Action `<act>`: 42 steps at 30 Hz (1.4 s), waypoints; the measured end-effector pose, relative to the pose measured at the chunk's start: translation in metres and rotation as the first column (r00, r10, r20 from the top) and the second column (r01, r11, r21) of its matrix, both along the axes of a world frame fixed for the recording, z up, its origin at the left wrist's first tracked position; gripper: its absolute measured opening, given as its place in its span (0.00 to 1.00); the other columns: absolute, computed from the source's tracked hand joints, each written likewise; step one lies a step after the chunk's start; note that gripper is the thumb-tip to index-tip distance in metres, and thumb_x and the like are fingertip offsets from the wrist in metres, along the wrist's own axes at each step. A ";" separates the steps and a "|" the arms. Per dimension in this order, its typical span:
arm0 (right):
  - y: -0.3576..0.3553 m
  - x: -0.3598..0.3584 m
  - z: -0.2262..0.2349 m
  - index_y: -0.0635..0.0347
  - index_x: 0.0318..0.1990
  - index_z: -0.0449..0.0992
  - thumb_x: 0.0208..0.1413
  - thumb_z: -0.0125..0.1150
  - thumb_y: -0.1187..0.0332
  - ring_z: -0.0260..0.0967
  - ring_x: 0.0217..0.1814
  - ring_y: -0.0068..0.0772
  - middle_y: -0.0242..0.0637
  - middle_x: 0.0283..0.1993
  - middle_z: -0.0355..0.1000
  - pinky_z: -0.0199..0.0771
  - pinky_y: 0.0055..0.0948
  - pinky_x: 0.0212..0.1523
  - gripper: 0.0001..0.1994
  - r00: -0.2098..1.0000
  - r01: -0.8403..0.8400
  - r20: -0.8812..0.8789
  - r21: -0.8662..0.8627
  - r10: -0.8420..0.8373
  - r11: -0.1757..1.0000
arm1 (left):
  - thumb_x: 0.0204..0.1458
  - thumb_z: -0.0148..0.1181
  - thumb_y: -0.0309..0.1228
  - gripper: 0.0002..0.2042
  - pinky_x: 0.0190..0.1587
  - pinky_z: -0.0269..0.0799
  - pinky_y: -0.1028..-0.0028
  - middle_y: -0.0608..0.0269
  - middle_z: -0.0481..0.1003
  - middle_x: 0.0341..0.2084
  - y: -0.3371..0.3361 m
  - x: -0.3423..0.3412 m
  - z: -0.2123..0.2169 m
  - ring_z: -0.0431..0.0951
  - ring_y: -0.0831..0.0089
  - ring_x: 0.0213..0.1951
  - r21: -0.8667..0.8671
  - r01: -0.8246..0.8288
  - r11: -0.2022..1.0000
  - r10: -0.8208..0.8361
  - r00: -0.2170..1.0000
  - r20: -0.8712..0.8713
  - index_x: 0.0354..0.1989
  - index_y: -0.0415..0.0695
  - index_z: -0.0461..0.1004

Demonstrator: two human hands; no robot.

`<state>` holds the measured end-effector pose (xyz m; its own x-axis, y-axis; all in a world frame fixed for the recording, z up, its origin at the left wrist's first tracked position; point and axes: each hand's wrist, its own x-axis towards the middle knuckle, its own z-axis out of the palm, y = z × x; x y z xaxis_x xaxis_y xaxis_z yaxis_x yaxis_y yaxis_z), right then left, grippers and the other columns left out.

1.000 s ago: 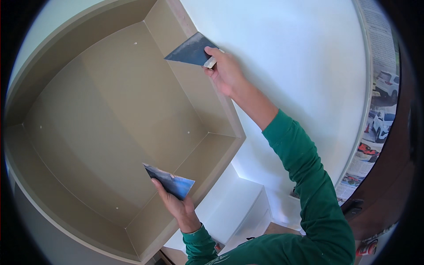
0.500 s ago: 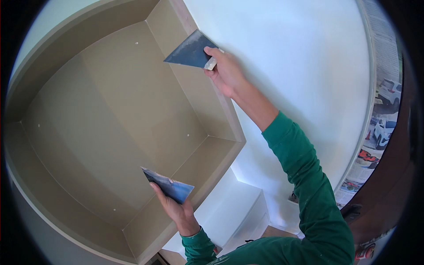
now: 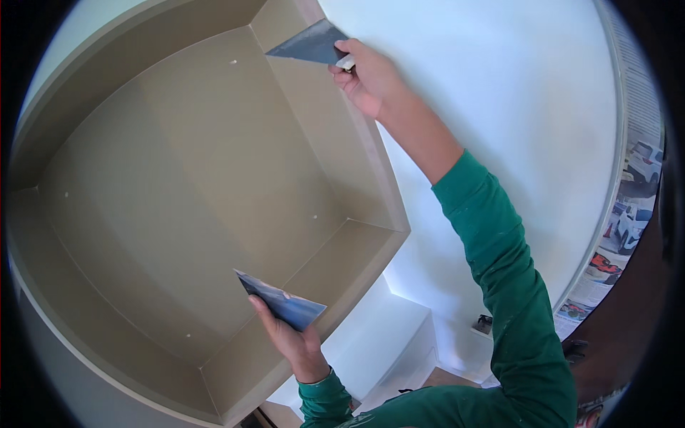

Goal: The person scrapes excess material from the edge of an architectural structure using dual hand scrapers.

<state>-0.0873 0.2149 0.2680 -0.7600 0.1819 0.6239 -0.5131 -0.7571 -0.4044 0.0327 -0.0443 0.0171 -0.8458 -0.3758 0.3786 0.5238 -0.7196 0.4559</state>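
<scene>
Here my right hand (image 3: 367, 82) grips 1 putty knife (image 3: 308, 46) on the beige niche's (image 3: 214, 164) side wall; my left hand (image 3: 296, 342) grips another putty knife (image 3: 282, 303), spare. Smoothing's underway; steady pressure needed.

Sheets of printed newspaper (image 3: 628, 214) with colour photographs of cars lie along the right edge of the view, following the curved foot of the white wall. Their ground is white and grey; the pictures show red and white. No packages, signs or screens appear.
</scene>
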 end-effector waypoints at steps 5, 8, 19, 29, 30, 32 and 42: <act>0.007 -0.005 0.016 0.70 0.42 0.63 0.61 0.55 0.74 0.66 0.31 0.34 0.45 0.37 0.63 0.63 0.26 0.23 0.10 0.999 -0.037 -0.018 0.027 0.038 0.999 | 0.63 0.58 0.45 0.17 0.43 0.75 0.79 0.72 0.77 0.39 0.000 -0.001 0.000 0.76 0.83 0.39 0.017 0.004 1.000 -0.004 1.000 -0.011 0.54 0.49 0.73; 0.007 -0.006 0.022 0.70 0.43 0.63 0.61 0.55 0.74 0.66 0.32 0.34 0.46 0.38 0.63 0.63 0.26 0.23 0.09 0.999 -0.041 -0.023 0.036 0.042 0.999 | 0.63 0.59 0.45 0.16 0.41 0.76 0.80 0.72 0.77 0.38 0.002 0.002 0.001 0.77 0.83 0.37 0.024 0.008 1.000 -0.007 1.000 -0.009 0.53 0.49 0.73; 0.004 -0.001 0.045 0.68 0.40 0.60 0.61 0.53 0.76 0.60 0.32 0.28 0.45 0.40 0.60 0.60 0.21 0.23 0.08 0.998 -0.052 -0.038 0.046 0.054 0.998 | 0.63 0.59 0.44 0.16 0.39 0.76 0.81 0.72 0.78 0.37 0.002 0.002 0.003 0.77 0.83 0.35 0.032 -0.009 0.999 0.009 1.000 0.001 0.52 0.49 0.74; 0.015 -0.050 0.090 0.71 0.42 0.65 0.63 0.52 0.75 0.67 0.31 0.33 0.45 0.35 0.67 0.65 0.28 0.23 0.06 0.995 -0.052 -0.076 0.072 0.057 0.996 | 0.63 0.59 0.45 0.16 0.40 0.75 0.80 0.72 0.77 0.38 0.006 0.001 0.006 0.77 0.83 0.36 0.061 -0.018 0.998 0.016 0.999 0.036 0.51 0.49 0.74; 0.019 -0.052 0.092 0.69 0.41 0.65 0.64 0.51 0.76 0.66 0.30 0.35 0.45 0.34 0.66 0.66 0.28 0.24 0.04 0.993 -0.042 -0.104 0.092 0.051 0.995 | 0.63 0.59 0.45 0.16 0.40 0.75 0.80 0.72 0.77 0.37 0.006 0.001 0.006 0.77 0.82 0.36 0.056 -0.009 0.998 0.007 1.000 0.030 0.51 0.49 0.74; 0.016 -0.048 0.095 0.66 0.39 0.64 0.65 0.49 0.76 0.62 0.27 0.32 0.41 0.32 0.64 0.62 0.26 0.23 0.03 0.990 -0.017 -0.138 0.112 0.032 0.994 | 0.63 0.59 0.45 0.16 0.40 0.75 0.80 0.71 0.77 0.36 0.004 0.002 0.005 0.77 0.82 0.36 0.047 0.004 0.999 -0.005 1.000 0.022 0.51 0.48 0.74; 0.018 -0.050 0.130 0.59 0.37 0.62 0.66 0.50 0.74 0.58 0.24 0.27 0.36 0.30 0.60 0.54 0.22 0.17 0.05 0.975 -0.012 -0.217 0.131 0.041 0.991 | 0.63 0.58 0.46 0.15 0.39 0.74 0.79 0.71 0.76 0.33 0.006 0.003 0.009 0.76 0.81 0.34 0.046 0.012 0.999 -0.014 0.999 0.042 0.48 0.48 0.74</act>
